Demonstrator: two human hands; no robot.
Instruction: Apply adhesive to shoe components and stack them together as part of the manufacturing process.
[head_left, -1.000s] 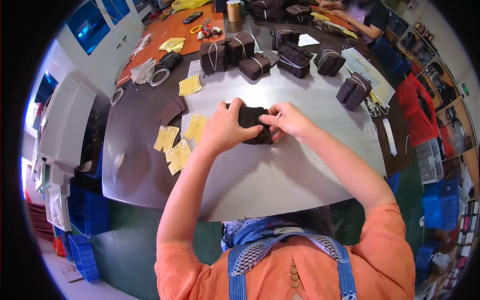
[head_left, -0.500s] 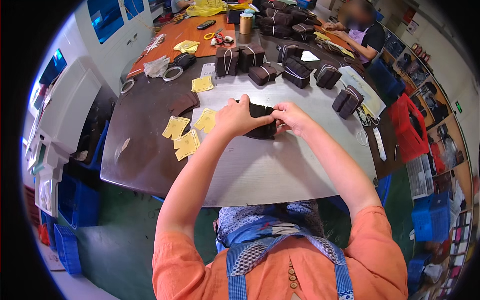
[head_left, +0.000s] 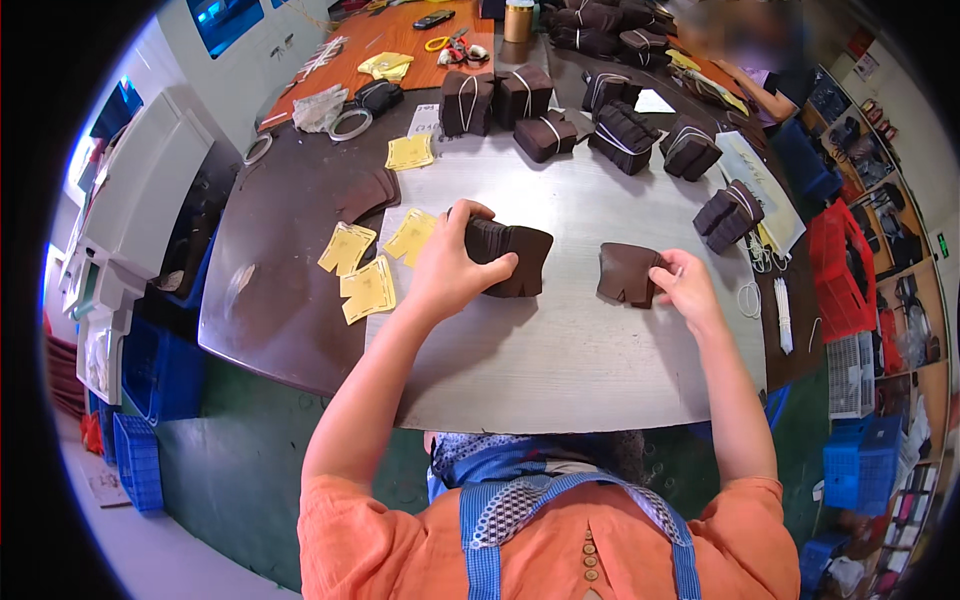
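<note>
My left hand (head_left: pixel 453 270) is wrapped round a thick stack of dark brown leather-like pieces (head_left: pixel 525 262), thumb across its near side. The stack stands on edge over the grey board (head_left: pixel 540 360). To the right, my right hand (head_left: pixel 692 290) pinches the right edge of a thin bunch of the same brown pieces (head_left: pixel 625 272), which has a small notch in its near edge. How many pieces are in the bunch I cannot tell. Yellow notched templates (head_left: pixel 368 290) lie left of my left hand, close to a fanned pile of brown pieces (head_left: pixel 368 196).
Several tied brown bundles (head_left: pixel 622 138) stand along the board's far side. White ties (head_left: pixel 783 315) lie at the right edge. Rolls of tape (head_left: pixel 350 125), scissors (head_left: pixel 438 44) and a gold tin (head_left: pixel 518 20) are farther back. A co-worker (head_left: pixel 775 95) sits at far right, beyond the table.
My right hand has drawn away to the right from the stack, taking a thin bunch of brown pieces. My left hand keeps hold of the stack, which now shows its flat face.
</note>
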